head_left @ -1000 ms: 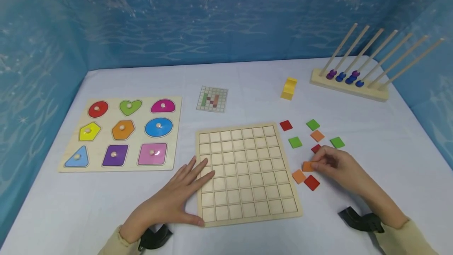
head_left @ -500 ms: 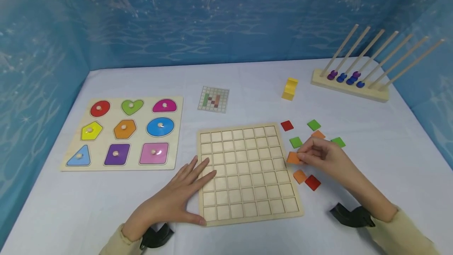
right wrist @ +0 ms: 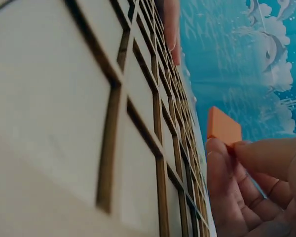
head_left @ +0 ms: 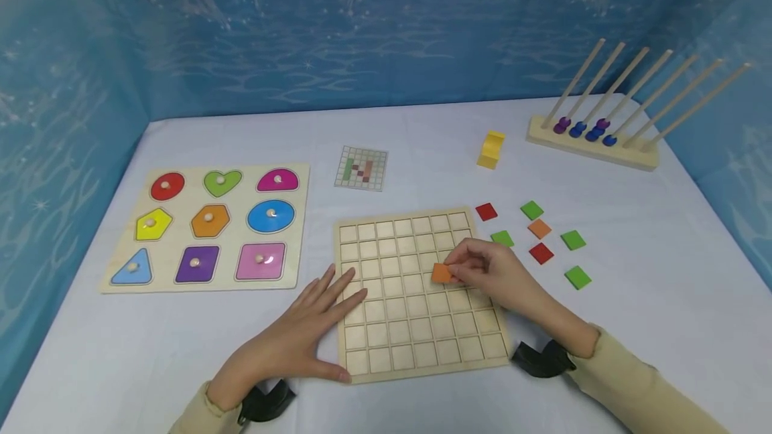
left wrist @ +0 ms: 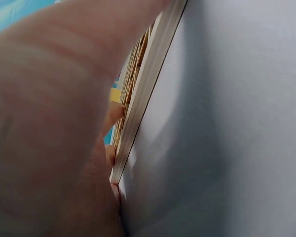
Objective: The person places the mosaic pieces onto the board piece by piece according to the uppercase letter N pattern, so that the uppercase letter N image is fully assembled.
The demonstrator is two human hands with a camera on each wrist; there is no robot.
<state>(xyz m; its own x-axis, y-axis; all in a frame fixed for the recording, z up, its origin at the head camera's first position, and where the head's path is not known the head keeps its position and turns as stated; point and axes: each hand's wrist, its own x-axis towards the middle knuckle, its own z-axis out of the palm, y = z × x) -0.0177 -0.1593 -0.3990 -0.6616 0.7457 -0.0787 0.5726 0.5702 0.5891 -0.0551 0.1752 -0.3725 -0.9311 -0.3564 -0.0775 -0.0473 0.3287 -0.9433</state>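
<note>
My right hand (head_left: 500,274) pinches an orange square tile (head_left: 441,273) between thumb and fingertips, over the right-centre of a wooden grid board (head_left: 395,313). In the right wrist view the orange tile (right wrist: 224,126) is held up off the grid, with a gap between them. My left hand (head_left: 298,333) lies with spread, straight fingers on the board's left edge, thumb at the lower left corner. From the left wrist, the thumb side of the hand fills much of the view beside the board's edge (left wrist: 148,94).
Right of the board lie loose tiles, among them a red tile (head_left: 541,253), a green tile (head_left: 577,277) and an orange tile (head_left: 539,228). Behind stand a pattern card (head_left: 362,168), a yellow block (head_left: 491,150) and a peg rack (head_left: 594,145). A knobbed shape puzzle (head_left: 226,226) lies left.
My right hand has lifted the orange tile from the loose tiles and carried it left over the board. Its forearm now covers where other tiles lay. The left hand has stayed still.
</note>
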